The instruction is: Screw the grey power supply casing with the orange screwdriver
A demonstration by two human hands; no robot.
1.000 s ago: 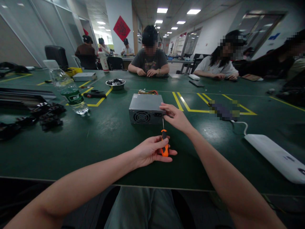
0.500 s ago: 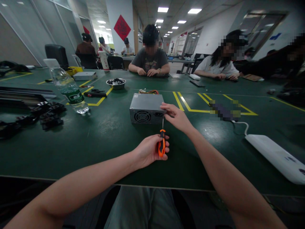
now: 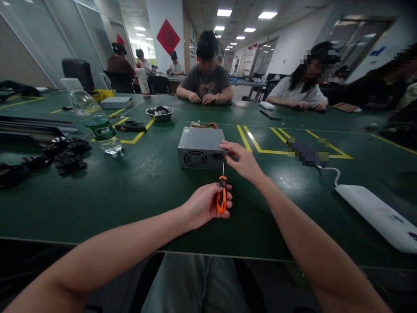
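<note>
A grey metal box with a round fan grille and a socket on its near face rests on the green table. Coloured wires show behind it. My left hand is closed around the orange and black handle of a screwdriver. The shaft points away from me, its tip at the lower right part of the box's near face. My right hand touches the right end of the box, fingers near its upper right corner and by the screwdriver tip. Whether those fingers pinch anything small cannot be made out.
Left on the table are a water bottle, black parts, a dark tool and a metal bowl. At the right, a white power bank is cabled to a blurred dark object. People sit across the table.
The screwdriver handle has turned slightly in my left hand. Both hands otherwise keep their places at the box.
</note>
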